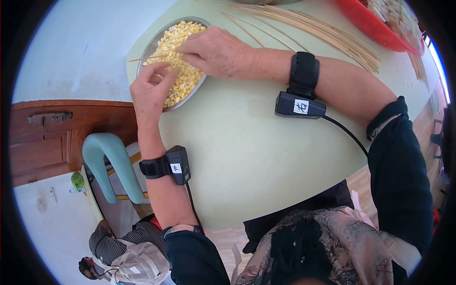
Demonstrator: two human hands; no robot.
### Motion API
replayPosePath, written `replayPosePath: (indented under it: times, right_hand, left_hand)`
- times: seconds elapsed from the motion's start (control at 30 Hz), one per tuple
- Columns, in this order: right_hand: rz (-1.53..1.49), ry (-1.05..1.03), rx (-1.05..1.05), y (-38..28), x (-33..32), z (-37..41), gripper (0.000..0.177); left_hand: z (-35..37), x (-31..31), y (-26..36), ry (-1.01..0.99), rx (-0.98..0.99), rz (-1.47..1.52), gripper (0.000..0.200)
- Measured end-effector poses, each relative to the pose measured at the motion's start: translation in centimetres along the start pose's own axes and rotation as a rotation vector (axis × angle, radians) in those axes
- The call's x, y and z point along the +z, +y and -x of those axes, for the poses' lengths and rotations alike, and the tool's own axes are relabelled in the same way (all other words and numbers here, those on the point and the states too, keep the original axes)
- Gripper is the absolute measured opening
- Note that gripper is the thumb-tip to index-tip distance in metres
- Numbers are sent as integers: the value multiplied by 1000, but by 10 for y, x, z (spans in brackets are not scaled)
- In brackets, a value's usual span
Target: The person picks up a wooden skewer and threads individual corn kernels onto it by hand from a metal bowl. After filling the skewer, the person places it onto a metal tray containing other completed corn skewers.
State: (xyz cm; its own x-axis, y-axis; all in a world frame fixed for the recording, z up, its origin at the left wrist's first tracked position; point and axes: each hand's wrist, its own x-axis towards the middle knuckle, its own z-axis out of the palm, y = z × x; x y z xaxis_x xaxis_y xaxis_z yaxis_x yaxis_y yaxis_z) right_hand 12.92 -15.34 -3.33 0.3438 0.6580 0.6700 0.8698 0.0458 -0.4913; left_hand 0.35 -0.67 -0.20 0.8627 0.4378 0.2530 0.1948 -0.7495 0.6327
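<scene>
Head view, looking down on a pale green bench (247, 156).

- Metal bowl (148, 46) at 11 o'clock in the frame, near the bench's rounded edge, heaped with yellow corn kernels (176, 38).
- Right hand (213, 50) comes in from 2 o'clock and lies over the bowl's 3 o'clock side. Grip narrow: fingertips pinched on a thin bamboo skewer (142, 59). The skewer lies nearly level, and its free end sticks out towards 9 o'clock, past the bowl's rim.
- Left hand (149, 92) comes up from 6 o'clock over the bowl's lower edge. Grip narrow: thumb and fingertips bunched together just under the skewer, touching the corn. Whether a kernel sits between them cannot be told.
- The two hands are close together, fingertips almost meeting above the kernels.
- Each wrist carries a black strapped unit with a white label and cable: left unit (172, 166), right unit (299, 103).
- Loose bundle of skewers (313, 31) fanned across the bench at 1 o'clock, well apart from the bowl.
- Red basin (373, 28) at 2 o'clock, beyond the bundle, with pale pieces inside.
- Teal chair (109, 161) off the bench at 8 o'clock.
- Another person in striped cloth (118, 240) at 7 o'clock, low in the frame.
</scene>
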Motion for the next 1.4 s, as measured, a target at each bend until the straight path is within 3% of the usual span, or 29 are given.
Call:
replayPosePath:
  times: [0.23, 0.33, 0.43, 0.5, 0.9, 1.33, 1.4]
  right_hand:
    - [39, -24, -20, 1, 2, -2, 20]
    - [44, -23, -24, 0, 1, -1, 20]
    - [43, -40, -8, -1, 0, 0, 20]
    - [41, -50, -2, -1, 1, -1, 20]
    - [0, -18, -50, 4, 0, 3, 21]
    - [173, -182, -28, -5, -6, -2, 24]
    - [182, -190, -33, -6, -5, -3, 25]
  left_hand:
    - [-2, 2, -3, 54, 8, -184, 18]
    - [-3, 1, -14, 94, 66, -72, 15]
    - [-3, -1, -14, 150, -82, 1, 14]
    - [-3, -4, -13, 181, -235, 269, 17]
    - [-8, -5, -20, 488, -223, 759, 17]
    - [-9, -8, -20, 557, -221, 853, 23]
    - [-9, -8, -22, 562, -176, 872, 17]
